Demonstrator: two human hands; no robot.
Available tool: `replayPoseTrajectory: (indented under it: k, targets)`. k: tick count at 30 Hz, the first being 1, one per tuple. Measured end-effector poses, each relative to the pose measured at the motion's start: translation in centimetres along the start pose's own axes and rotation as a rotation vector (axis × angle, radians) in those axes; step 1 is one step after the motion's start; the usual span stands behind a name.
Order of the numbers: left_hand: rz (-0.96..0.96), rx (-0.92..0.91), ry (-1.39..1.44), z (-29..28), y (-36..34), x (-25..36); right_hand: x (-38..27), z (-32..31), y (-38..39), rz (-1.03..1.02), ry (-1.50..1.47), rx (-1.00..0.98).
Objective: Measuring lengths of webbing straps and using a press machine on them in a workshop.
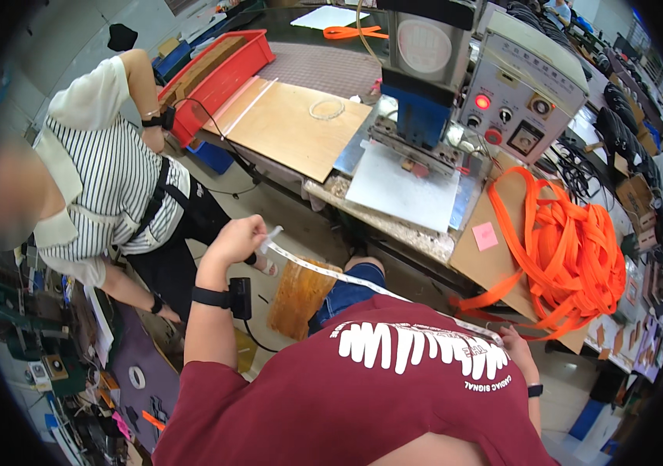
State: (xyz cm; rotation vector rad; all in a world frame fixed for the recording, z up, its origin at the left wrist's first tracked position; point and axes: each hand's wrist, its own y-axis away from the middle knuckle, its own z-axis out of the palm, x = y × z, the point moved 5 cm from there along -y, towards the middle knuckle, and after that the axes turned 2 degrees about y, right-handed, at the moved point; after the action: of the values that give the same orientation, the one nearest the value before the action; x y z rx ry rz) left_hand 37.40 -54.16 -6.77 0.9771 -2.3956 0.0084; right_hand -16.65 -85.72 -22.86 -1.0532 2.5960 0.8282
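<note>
Stretching a long white flexible measuring tape (347,278) between both hands, the person in a dark red printed T-shirt (362,388) holds it taut across the space in front of the counter (393,221). The left hand (237,239), raised, pinches one end of the tape between closed fingertips; a black band with a small black device (223,297) sits on that wrist. The right hand (516,346), lower and partly hidden behind the shirt, is closed on the tape's other end, near a loose heap of bright orange webbing straps (572,256) spilling over brown cardboard on the counter. Just behind stands a grey and blue press machine (432,70) with a grey control box (529,81) showing a lit red button, a bare metal plate (405,186) lying before it. A plywood board (289,124) and a red plastic crate (219,78) lie further left. Another person in a black-and-white striped top (110,182) stands to the left, well apart from the tape.
</note>
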Motion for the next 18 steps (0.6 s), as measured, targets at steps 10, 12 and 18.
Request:
replayPoseTrajectory:
  k: [10,12,18]
  targets:
    - [-0.01,0.221,-0.002,-1.0,-19.2,-8.9,-3.9,12.0,-9.7,0.213,-0.003,-0.25]
    - [-0.004,0.251,0.069,0.7,-23.9,-10.1,-4.6,14.3,-10.1,0.285,-0.172,-0.342]
    - [0.59,0.539,-0.125,6.3,-29.3,-7.8,-5.7,18.5,-9.9,0.365,-0.32,-0.468]
